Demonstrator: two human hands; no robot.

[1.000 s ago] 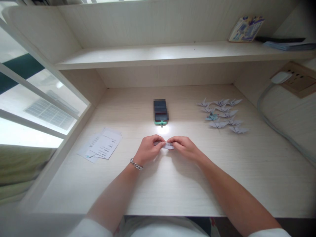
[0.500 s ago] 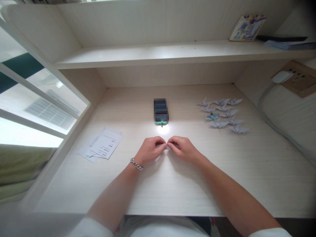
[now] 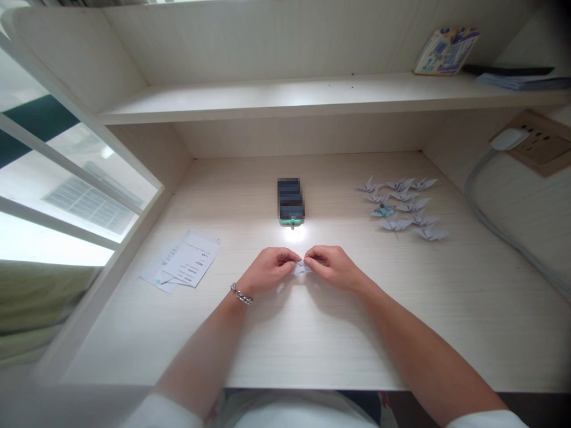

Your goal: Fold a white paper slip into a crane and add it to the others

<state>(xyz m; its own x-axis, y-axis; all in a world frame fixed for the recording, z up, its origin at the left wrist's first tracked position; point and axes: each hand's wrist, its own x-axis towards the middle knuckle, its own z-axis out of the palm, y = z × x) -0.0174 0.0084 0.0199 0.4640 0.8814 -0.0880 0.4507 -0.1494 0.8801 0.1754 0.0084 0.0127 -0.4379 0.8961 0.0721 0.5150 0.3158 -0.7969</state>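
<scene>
Between my two hands is a small piece of folded white paper [image 3: 301, 268], partly covered by the fingertips. My left hand [image 3: 275, 266], with a silver chain bracelet [image 3: 241, 294] at the wrist, pinches its left side. On the other side, my right hand [image 3: 329, 266] pinches the paper's right edge between thumb and fingers. Just beyond the hands lies a phone [image 3: 291, 199], its screen blurred into blocks, with a green end and a bright light spot in front. To the right sit several white paper cranes [image 3: 413, 205] and one blue paper crane [image 3: 383, 210].
Printed paper sheets [image 3: 191, 258] lie overlapped on the left of the desk [image 3: 294, 345]. Above runs a shelf [image 3: 267, 98] holding a small colourful box [image 3: 447, 52]. A grey cable [image 3: 479, 208] hangs from a wall socket at right. A window [image 3: 80, 178] is at left.
More of the folded paper now shows between my fingertips. My left hand has shifted slightly, its bracelet a little further left; the right hand has barely moved.
</scene>
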